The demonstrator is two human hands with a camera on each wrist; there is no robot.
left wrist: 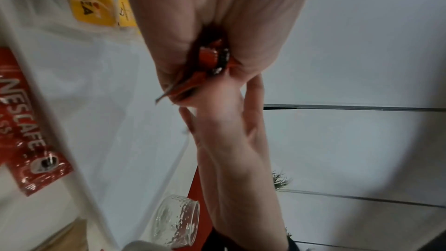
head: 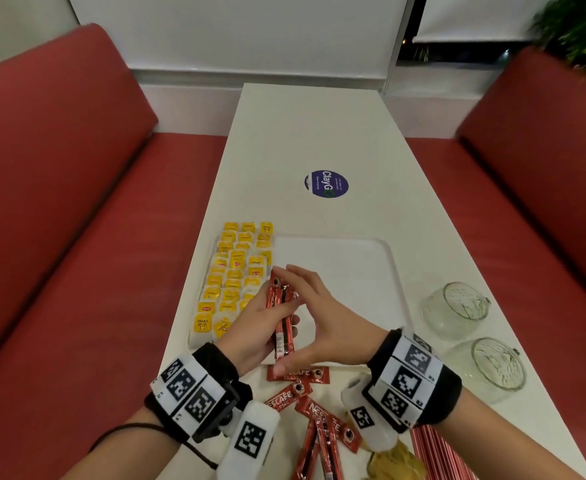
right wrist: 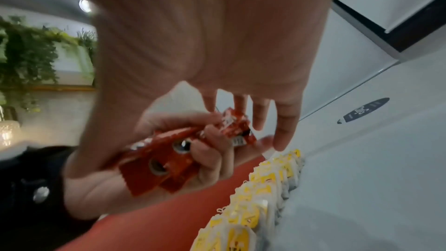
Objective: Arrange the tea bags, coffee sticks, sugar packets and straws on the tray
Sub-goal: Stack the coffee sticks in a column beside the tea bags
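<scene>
My left hand point(head: 250, 327) grips a bundle of red coffee sticks point(head: 281, 313) upright over the near left part of the white tray point(head: 353, 258). My right hand point(head: 329, 317) spans the bundle with straight fingers. Its fingertips touch the far end and its thumb presses the near end. In the right wrist view the left hand's fingers point(right wrist: 212, 156) curl round the coffee sticks point(right wrist: 169, 159). Yellow tea bags point(head: 236, 271) lie in rows on the tray's left side. More coffee sticks point(head: 302, 393), brown sugar packets point(head: 395, 462) and striped straws point(head: 437, 455) lie on the table near me.
Two glass cups point(head: 457, 306) point(head: 492, 365) lie on their sides right of the tray. A round blue sticker point(head: 326, 183) marks the middle of the white table point(head: 302, 133). Red bench seats point(head: 76, 237) run along both sides.
</scene>
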